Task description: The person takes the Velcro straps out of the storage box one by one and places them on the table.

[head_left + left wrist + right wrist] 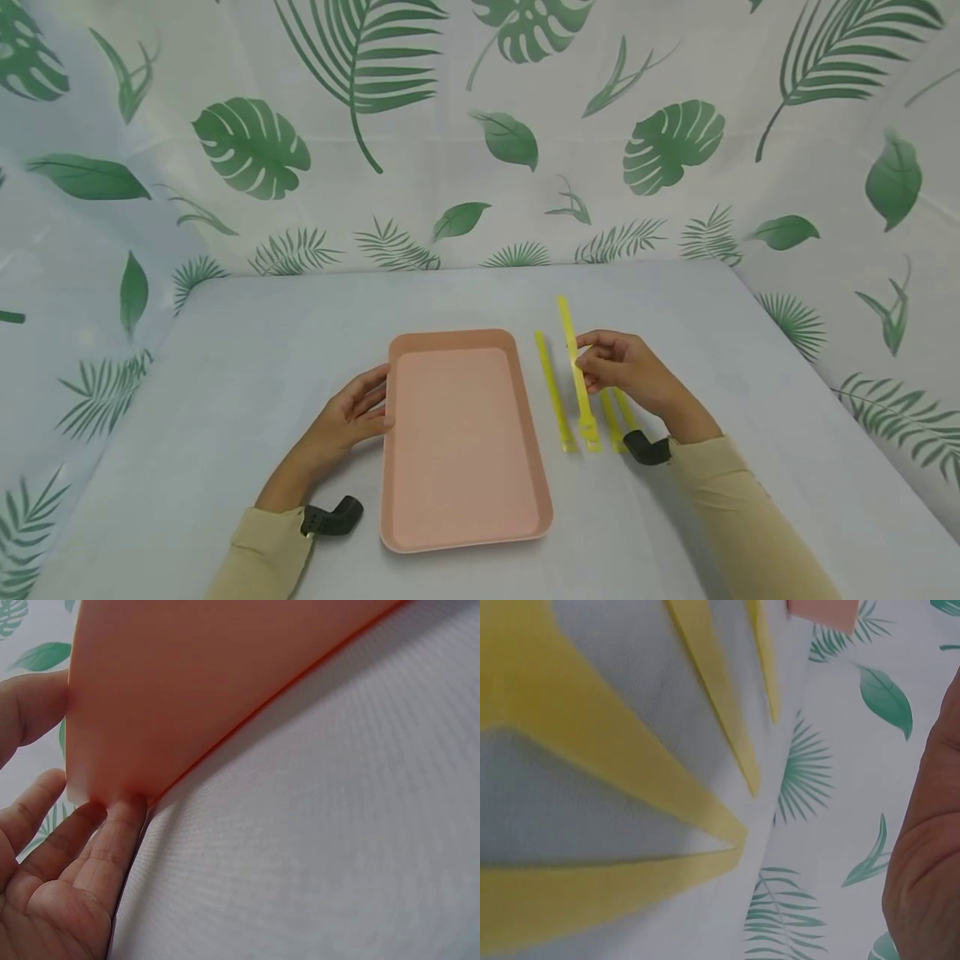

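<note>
A shallow pink tray (465, 450) lies on the table, its long side beside my left hand (354, 414). The left fingers are spread and loosely bent, with fingertips against the tray's outer wall; the left wrist view shows those fingertips (124, 806) meeting the wall (172, 697) low down. Right of the tray, my right hand (622, 367) pinches a flat yellow strap (579, 387) between thumb and index finger, its slotted end toward me. Another yellow strap (553, 392) lies left of it. More straps (612, 421) lie partly hidden under the right hand.
A white cloth (300, 317) covers the table, and a leaf-printed curtain (420, 167) rises behind it and at the sides. Each wrist carries a black camera mount, the left one (332, 517) near the tray's lower left corner, the right one (647, 447) close over the straps.
</note>
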The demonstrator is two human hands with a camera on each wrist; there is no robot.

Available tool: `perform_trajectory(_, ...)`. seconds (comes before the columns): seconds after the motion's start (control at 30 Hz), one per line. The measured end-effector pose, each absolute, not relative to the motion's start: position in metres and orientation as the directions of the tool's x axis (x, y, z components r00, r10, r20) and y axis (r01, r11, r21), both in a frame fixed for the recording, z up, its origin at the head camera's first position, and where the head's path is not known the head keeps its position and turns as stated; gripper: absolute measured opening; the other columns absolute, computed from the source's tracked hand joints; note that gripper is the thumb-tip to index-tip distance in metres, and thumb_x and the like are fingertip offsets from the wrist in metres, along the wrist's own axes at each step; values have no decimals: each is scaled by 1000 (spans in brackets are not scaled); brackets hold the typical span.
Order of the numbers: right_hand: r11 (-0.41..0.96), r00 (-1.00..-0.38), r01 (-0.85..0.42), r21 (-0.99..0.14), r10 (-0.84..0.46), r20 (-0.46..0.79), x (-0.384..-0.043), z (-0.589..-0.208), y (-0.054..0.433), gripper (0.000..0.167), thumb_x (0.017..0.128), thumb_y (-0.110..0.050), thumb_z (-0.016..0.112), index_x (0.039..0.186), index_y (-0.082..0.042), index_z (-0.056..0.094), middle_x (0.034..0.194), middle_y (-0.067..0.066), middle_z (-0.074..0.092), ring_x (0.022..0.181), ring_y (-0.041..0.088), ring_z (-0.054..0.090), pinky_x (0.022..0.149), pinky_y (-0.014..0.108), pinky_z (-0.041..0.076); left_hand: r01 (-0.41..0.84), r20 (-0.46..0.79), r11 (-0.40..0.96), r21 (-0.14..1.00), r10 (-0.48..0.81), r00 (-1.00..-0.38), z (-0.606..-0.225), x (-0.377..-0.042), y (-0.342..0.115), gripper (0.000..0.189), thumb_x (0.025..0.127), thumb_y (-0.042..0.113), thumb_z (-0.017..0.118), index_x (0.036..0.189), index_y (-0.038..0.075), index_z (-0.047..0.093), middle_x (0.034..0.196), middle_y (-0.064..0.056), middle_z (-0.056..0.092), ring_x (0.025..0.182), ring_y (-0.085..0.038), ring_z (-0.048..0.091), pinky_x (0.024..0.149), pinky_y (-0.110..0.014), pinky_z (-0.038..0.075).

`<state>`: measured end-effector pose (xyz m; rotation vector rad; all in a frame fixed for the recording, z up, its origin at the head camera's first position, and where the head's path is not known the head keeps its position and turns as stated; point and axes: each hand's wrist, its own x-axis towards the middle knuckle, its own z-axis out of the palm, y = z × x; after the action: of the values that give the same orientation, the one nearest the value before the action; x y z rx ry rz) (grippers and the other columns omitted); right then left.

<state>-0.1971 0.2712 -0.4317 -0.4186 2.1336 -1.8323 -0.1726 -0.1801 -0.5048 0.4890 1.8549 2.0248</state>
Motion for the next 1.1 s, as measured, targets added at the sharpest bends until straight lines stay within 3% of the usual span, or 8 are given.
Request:
perform_trajectory(0.8, 240, -933, 59, -969, -331, -138, -193, -429, 308, 22, 107, -1, 62, 127, 8, 61, 88, 1, 69, 77, 13, 67, 73, 27, 65, -11, 16, -55, 998, 459, -888, -504, -171, -179, 82, 99, -5, 71, 166, -12, 22, 171, -36, 24, 159, -51, 23, 113, -19, 48)
perform_trajectory(1.1, 313, -927, 100, -944, -314, -203, -194, -434, 329, 35, 107, -2, 64, 134, 19, 52, 92, 3, 70, 81, 14, 67, 75, 28, 65, -9, 20, -61, 998, 462, -887, -505, -170, -178, 82, 99, -6, 70, 166, -12, 22, 171, -35, 24, 159, -51, 22, 113, -18, 47)
